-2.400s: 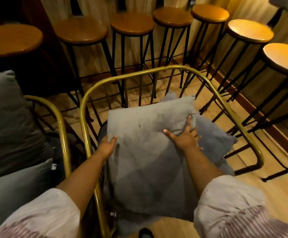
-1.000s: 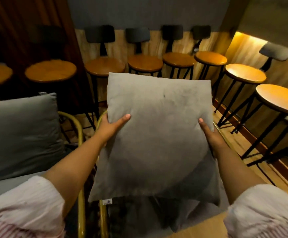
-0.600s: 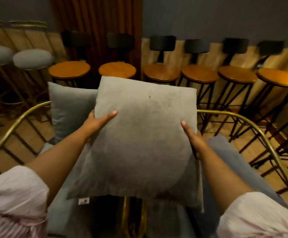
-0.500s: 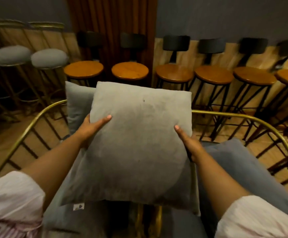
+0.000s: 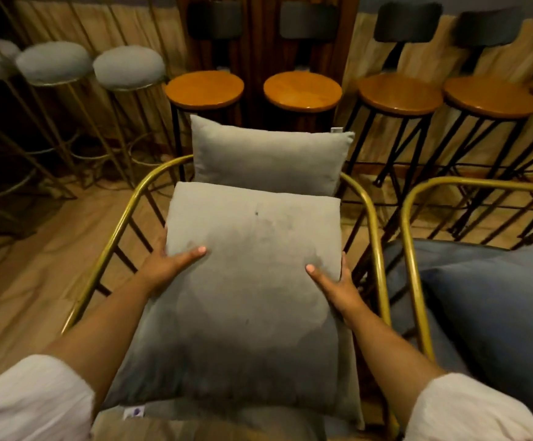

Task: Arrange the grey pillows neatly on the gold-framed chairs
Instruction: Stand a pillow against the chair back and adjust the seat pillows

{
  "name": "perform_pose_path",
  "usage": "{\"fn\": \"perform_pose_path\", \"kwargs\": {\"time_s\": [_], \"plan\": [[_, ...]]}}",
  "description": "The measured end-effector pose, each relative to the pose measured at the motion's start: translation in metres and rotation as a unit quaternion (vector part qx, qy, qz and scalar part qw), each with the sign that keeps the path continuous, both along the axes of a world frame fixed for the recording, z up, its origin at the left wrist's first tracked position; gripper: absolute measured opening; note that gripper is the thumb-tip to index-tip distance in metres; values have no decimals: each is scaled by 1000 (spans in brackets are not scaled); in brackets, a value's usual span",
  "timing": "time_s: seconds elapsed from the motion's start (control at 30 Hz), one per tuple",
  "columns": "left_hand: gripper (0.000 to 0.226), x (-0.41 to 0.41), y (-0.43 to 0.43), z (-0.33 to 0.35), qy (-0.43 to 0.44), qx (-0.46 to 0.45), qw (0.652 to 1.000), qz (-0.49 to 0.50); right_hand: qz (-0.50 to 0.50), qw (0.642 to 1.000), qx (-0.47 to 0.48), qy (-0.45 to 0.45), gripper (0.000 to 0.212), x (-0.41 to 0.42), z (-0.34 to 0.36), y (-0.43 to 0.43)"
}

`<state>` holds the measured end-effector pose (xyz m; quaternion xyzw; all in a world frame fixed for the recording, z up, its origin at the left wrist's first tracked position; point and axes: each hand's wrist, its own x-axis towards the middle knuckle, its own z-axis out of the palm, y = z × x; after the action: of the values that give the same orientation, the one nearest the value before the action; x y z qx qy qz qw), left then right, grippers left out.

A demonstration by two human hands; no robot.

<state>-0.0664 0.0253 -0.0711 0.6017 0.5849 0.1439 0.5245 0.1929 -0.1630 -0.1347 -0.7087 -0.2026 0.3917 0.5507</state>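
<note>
The grey pillow [image 5: 252,275] lies between both hands over the seat of the gold-framed chair [image 5: 365,198], its long axis running away from the person toward the upright back pillow [image 5: 266,160]. The left hand [image 5: 166,265] and right hand [image 5: 335,286] clasp its side edges, equally near. Two gold chairs show, the second [image 5: 410,224] on the right holding darker cushions [image 5: 497,307]; five wooden stools [image 5: 204,90] and three padded ones [image 5: 128,68] line the wall.

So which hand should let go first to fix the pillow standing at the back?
Probably the left hand. Both hands hold the front pillow by its sides, but the left sits a little further up, nearer the back pillow. The right hand could keep steadying. It's close, though.
</note>
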Motion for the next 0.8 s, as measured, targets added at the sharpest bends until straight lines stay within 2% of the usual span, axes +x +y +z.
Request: {"fn": "perform_pose_path", "kwargs": {"time_s": [0.07,0.17,0.27,0.37,0.6,0.73,0.8], "plan": [[116,-6,5,-23,19,-6,1000,-19,-11,999,-11,-30,105,-11,-13,8],[127,-11,14,-48,36,5,999,-25,-23,992,-13,-120,111,-18,-25,14],[124,-11,17,-58,69,27,997,-31,12,979,-61,-194,94,-17,-33,15],[112,-8,17,-65,102,13,994,-32,15,975,-85,-206,95,-18,-32,15],[104,-2,12,-41,149,11,987,-63,73,967,-158,-185,91,-11,-9,11],[92,18,-14,-7,160,44,983,-84,148,962,-142,-179,81,-7,25,-8],[87,40,-35,10,149,68,980,-111,148,962,-134,-184,71,-3,44,-22]]}}
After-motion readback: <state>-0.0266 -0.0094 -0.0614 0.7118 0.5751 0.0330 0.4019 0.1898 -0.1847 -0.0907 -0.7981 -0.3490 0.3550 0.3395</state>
